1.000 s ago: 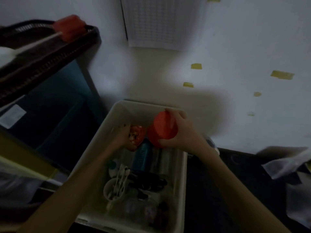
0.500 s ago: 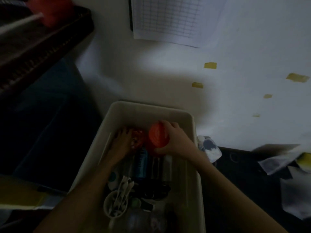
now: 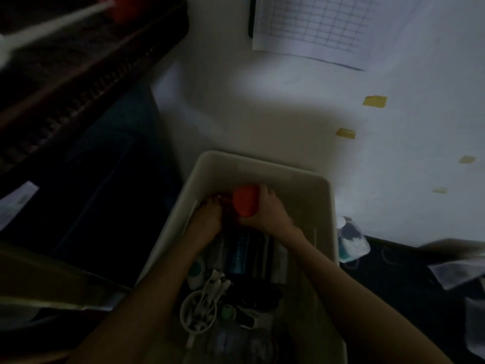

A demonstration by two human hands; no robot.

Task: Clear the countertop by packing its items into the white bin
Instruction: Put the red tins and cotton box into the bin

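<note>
Here, right hand fingers wrapping red container

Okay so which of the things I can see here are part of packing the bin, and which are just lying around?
Part of the job:
- white bin
- red container, held by the right hand
- left hand, pressing a small reddish item that is too dark to identify
- white cable coil, already packed

Just lying about:
- grid sheet on the wall
- yellow tape pieces
- dark rack

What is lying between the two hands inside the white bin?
In the head view, a red container sits between the left hand and right hand, inside the white bin.
</note>
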